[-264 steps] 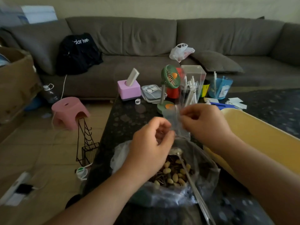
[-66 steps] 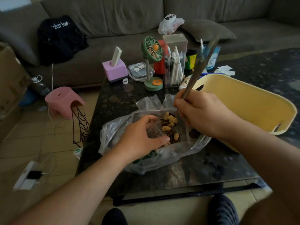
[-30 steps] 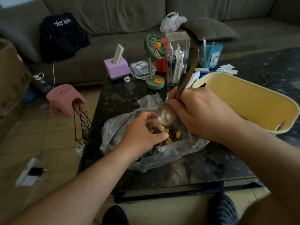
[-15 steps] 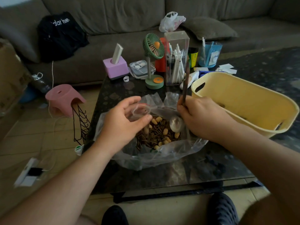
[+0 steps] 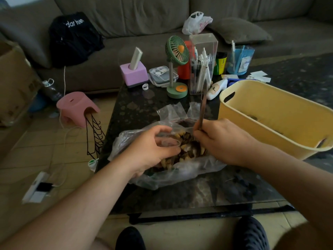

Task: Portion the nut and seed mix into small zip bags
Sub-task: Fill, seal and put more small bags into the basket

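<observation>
The mix (image 5: 187,148), pale nuts among dark seeds, lies in the big bag (image 5: 167,175) near the front edge of the worktop (image 5: 137,109), about midway along it. A small zip bag (image 5: 168,142) is held over the mix by the left hand (image 5: 149,152), its fingers curled round the clear mouth so that it is kept open. The spoon (image 5: 202,109) is gripped by the right hand (image 5: 223,139), fingers clenched on the lower handle; the handle stands nearly upright and the bowl is hidden down in the mix. More empty zip bags (image 5: 173,112) lie just behind the big bag.

The step in hand is judged to be a scoop. It is best done if the spoon is loaded moderately, lifted level, and tipped only once its lip is inside the small bag's mouth. The mouth should be kept round and held low over the big bag, so that spilled pieces fall back into the mix. The zip track should be kept free of seeds, or the seal may not close.

A yellow tub (image 5: 270,121) stands at the right edge, touching or just beside the big bag. Along the back edge are a green fan (image 5: 177,51), a clear box of pens (image 5: 201,69) and a pink block (image 5: 134,73).

On the black bag (image 5: 75,37) on the sofa (image 5: 144,15), white letters are partly readable as "dar h…en"; the rest is folded away. Print on the cups at the back edge is too small to be read.
</observation>
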A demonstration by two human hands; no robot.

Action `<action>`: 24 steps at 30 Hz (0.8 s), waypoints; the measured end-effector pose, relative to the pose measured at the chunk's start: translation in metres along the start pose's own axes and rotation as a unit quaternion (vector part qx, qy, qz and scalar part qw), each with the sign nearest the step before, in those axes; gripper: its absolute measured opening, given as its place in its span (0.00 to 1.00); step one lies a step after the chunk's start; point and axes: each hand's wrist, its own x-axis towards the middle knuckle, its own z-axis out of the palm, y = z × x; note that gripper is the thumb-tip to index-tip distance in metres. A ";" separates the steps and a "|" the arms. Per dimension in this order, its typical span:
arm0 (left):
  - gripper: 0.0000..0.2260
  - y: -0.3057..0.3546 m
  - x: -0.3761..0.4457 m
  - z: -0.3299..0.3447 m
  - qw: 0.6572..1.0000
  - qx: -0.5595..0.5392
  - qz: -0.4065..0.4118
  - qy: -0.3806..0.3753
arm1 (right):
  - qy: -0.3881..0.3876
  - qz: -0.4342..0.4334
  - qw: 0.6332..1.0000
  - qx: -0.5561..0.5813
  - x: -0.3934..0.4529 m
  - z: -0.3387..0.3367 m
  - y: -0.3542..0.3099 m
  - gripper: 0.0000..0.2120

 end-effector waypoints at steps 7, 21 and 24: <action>0.24 0.009 -0.003 0.007 0.995 -0.103 0.012 -0.005 | 0.017 0.075 0.986 0.148 0.003 0.017 -0.004 0.10; 0.29 0.006 -0.007 -0.024 0.986 0.123 0.110 -0.007 | 0.053 0.175 0.929 0.321 -0.004 -0.019 0.005 0.09; 0.34 0.004 -0.006 -0.015 0.972 0.197 0.124 0.028 | 0.093 0.150 0.950 0.256 -0.009 -0.033 0.003 0.10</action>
